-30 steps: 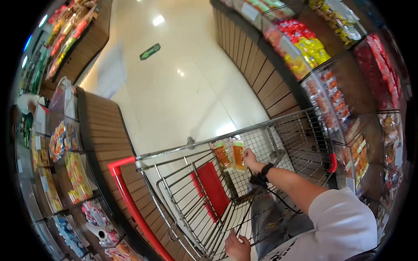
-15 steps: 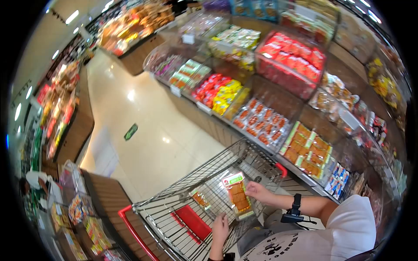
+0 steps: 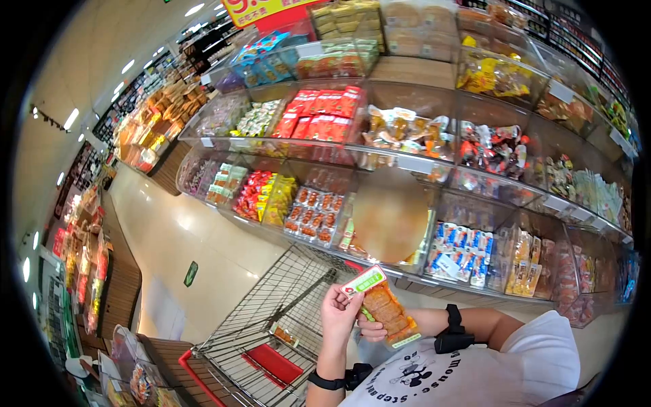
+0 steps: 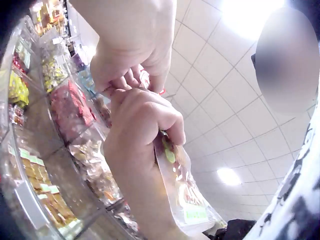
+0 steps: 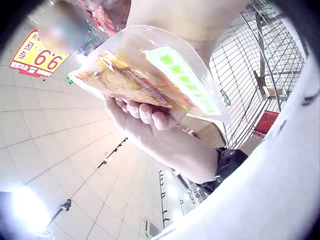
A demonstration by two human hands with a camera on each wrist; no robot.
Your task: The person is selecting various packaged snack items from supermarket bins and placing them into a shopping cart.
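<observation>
A clear packet of orange-brown snack pieces (image 3: 388, 308), with a green and white header, is held tilted in front of the chest. My left hand (image 3: 337, 311) pinches it near the header end. Lower on the same side, my right hand (image 3: 371, 328) grips the packet's edge, just beside the left hand. In the left wrist view, the right hand (image 4: 145, 120) partly covers the packet (image 4: 182, 187). From the right wrist, the left hand's curled fingers (image 5: 145, 114) show beneath the packet. A similar snack packet (image 3: 285, 334) lies in the shopping cart (image 3: 237, 329).
Tiered clear bins (image 3: 400, 163) of packaged snacks curve across the front and right. The cart's red child-seat panel (image 3: 272, 364) is at lower left. A wooden-sided display (image 3: 122, 271) stands across the aisle, with a green floor arrow (image 3: 192, 273) on the pale floor (image 3: 159, 230).
The view has swung up and right toward the bins. The packet in the right hand has come up out of the cart toward the chest, and the left hand has taken hold of it too.
</observation>
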